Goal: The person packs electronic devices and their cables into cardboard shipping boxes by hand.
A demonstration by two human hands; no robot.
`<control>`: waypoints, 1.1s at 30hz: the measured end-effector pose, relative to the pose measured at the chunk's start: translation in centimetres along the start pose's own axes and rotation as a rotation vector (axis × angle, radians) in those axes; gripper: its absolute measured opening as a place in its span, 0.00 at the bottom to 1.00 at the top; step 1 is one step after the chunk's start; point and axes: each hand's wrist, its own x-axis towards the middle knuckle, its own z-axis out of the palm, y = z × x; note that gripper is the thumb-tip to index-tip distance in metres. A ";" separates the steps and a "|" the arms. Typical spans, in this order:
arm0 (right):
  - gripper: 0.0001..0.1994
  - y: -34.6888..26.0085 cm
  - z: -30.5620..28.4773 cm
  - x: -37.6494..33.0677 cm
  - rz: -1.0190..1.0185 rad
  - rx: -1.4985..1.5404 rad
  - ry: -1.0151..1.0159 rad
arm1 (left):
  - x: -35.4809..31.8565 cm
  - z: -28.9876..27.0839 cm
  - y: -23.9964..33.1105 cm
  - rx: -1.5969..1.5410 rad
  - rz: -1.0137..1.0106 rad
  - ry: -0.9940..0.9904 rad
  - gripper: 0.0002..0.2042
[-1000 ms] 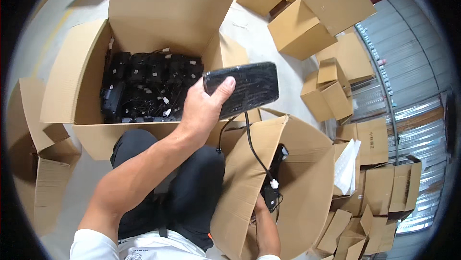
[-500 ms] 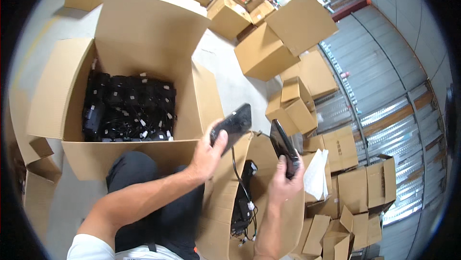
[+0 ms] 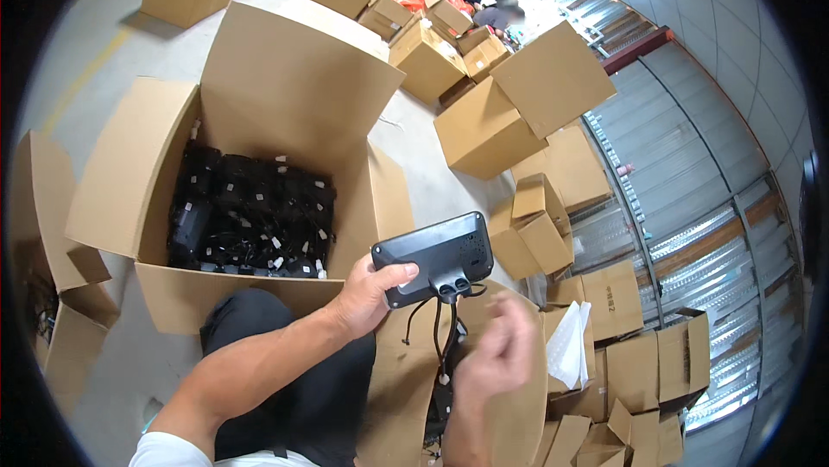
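My left hand (image 3: 367, 294) is closed on one end of a flat black electronic unit (image 3: 436, 251), its thumb across the back. This side of the casing has corner screws, a patch of small holes and two round cable outlets, from which black cables (image 3: 450, 329) hang. My right hand (image 3: 496, 350) is raised just right of the cables, apart from the unit. Its fingers look curled but are smeared by motion, and nothing shows in them. Below the hands, an open carton (image 3: 393, 398) holds more black parts, partly hidden.
A large open carton (image 3: 250, 290) at left is packed with black units and cables (image 3: 250, 212). Several brown cartons (image 3: 488, 126) stand along the right and far side. White sheets (image 3: 570, 346) lie on cartons at right. People (image 3: 501, 14) are in the far background.
The unit in my left hand has turned to show its back and cables. The second black unit, held in my right hand before, is no longer seen there. My view has shifted slightly.
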 end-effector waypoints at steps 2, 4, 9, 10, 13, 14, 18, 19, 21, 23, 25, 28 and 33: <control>0.14 1.5 -0.4 2.9 0.230 0.091 0.121 | 0.2 0.1 -0.5 -0.035 -0.047 -0.036 0.23; 0.16 5.5 -0.2 4.1 0.443 0.284 0.033 | 0.3 0.5 -0.7 -0.043 -0.093 -0.082 0.23; 0.25 6.0 -1.2 3.3 0.950 0.676 -0.568 | 0.3 -0.2 -1.7 -0.018 -0.132 -0.098 0.25; 0.26 6.2 -0.9 2.9 0.925 0.687 -0.488 | 0.8 -0.2 -2.0 -0.023 -0.128 -0.085 0.27; 0.26 5.6 -0.4 2.1 0.876 0.700 -0.327 | 1.3 -0.6 -3.0 0.495 0.118 0.282 0.30; 0.27 5.0 -0.2 2.0 0.698 0.442 -0.253 | 1.6 -1.4 -2.8 0.650 0.161 0.346 0.27; 0.29 3.9 2.2 -1.3 0.003 -0.104 -0.164 | 0.2 -0.5 -3.7 0.492 0.223 -0.104 0.31; 0.29 3.7 3.0 -2.2 -0.284 -0.220 -0.196 | -0.2 -1.0 -4.5 0.437 0.242 -0.176 0.34; 0.25 3.5 3.4 -4.1 -0.411 -0.313 -0.278 | -0.4 0.1 -3.3 0.334 0.126 -0.179 0.32; 0.26 2.9 3.9 -5.0 -0.421 -0.232 -0.298 | 0.3 0.0 -2.5 0.186 0.043 -0.090 0.27; 0.22 1.6 3.8 -4.7 -0.394 -0.136 -0.340 | 0.3 -0.4 -2.3 0.151 0.045 -0.056 0.23; 0.14 0.2 0.5 -3.1 -0.409 0.019 -0.358 | 0.4 -0.6 -1.4 0.036 0.052 -0.005 0.22; 0.12 2.8 -1.9 3.2 0.087 -0.126 0.031 | 0.0 0.4 -1.3 0.065 -0.050 -0.072 0.27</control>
